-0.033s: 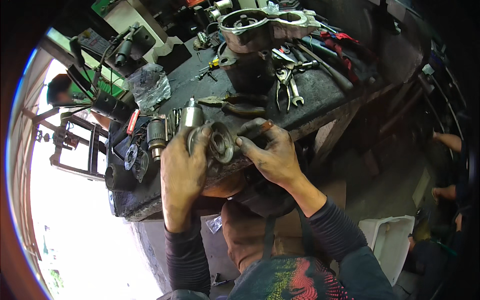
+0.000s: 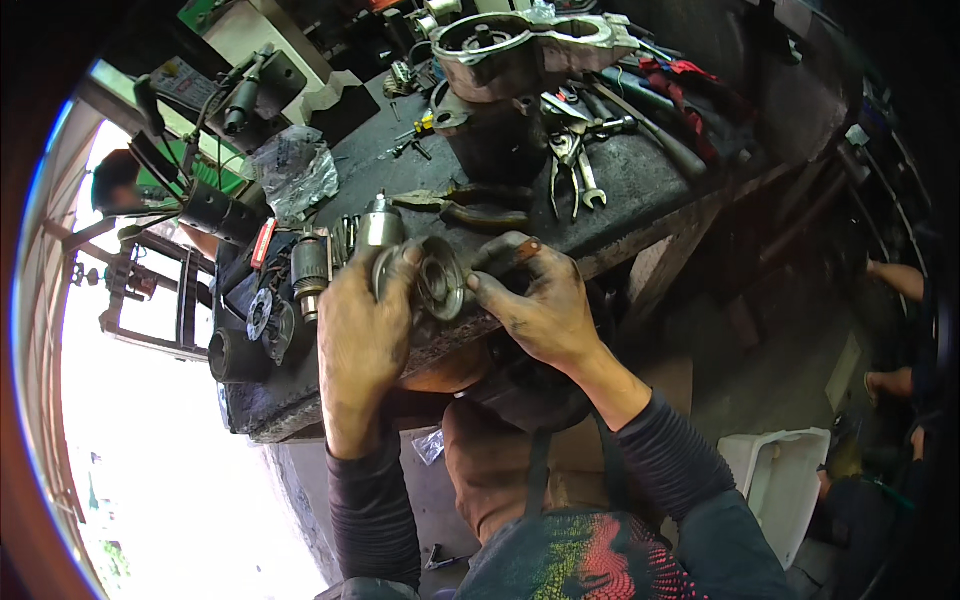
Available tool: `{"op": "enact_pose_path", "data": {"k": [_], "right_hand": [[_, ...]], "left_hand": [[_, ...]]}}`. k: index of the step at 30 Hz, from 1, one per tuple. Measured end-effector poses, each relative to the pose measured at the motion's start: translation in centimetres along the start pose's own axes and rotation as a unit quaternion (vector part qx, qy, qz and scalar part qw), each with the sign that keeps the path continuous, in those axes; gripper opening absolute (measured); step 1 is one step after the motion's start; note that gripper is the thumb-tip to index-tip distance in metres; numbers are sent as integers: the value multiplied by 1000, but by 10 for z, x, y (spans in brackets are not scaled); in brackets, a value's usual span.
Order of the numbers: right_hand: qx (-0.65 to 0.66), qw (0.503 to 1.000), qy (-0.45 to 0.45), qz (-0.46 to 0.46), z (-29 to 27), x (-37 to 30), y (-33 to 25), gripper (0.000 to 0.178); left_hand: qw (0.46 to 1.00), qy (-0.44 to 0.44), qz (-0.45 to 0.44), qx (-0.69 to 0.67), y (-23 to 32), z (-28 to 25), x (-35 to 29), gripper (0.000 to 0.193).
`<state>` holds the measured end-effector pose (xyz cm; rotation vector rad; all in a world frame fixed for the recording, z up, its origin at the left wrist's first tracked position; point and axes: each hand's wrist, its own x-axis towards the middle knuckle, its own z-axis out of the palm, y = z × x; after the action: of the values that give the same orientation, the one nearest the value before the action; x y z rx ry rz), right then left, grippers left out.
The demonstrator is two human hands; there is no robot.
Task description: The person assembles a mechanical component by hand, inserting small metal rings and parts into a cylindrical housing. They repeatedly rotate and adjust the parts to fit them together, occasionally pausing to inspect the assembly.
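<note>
Grimy metal everywhere — head view, only cam we've got. Left hand [image 2: 362,335] comes up from 6 o'clock, fingers curled round the round metal housing [image 2: 432,280], thumb over its rim at approx 10 o'clock of the part. Right hand [image 2: 540,305] sits at 3 o'clock of the housing, fingertips pinched on its edge, and a short brown-handled tool [image 2: 522,248] is tucked between thumb and forefinger. So both hands closed on the part, neither spread open. Housing sits dead centre between the two hands, at the near edge of the black workbench [image 2: 640,190], just above the person's lap.

Round about: motor armature [image 2: 310,270] w/ copper windings at 9 o'clock of the left hand, pliers [image 2: 470,205] at 12, spanners [image 2: 575,170] beyond at 1, big grey engine casing [image 2: 520,40] far up at 12. White bin [image 2: 780,480] on the floor at 4 o'clock.

Vs the earlier frame: no visible diff — same grip, same spot, part sits as it did; hands haven't shifted.
</note>
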<state>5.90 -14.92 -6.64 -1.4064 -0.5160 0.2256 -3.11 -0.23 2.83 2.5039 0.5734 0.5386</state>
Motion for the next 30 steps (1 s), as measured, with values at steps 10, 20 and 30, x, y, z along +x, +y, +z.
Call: {"op": "enact_pose_path", "data": {"k": [10, 20, 30], "right_hand": [[-1, 999, 29, -16, -5, 18, -5, 13], [-200, 949, 55, -237, 1, 18, 5, 26], [-246, 951, -67, -175, -4, 35, -23, 18]], "left_hand": [[941, -141, -90, -293, -20, 10, 53, 35], [977, -175, -55, -106, -22, 3, 66, 40], [990, -128, 58, 7, -9, 7, 70, 40]]}}
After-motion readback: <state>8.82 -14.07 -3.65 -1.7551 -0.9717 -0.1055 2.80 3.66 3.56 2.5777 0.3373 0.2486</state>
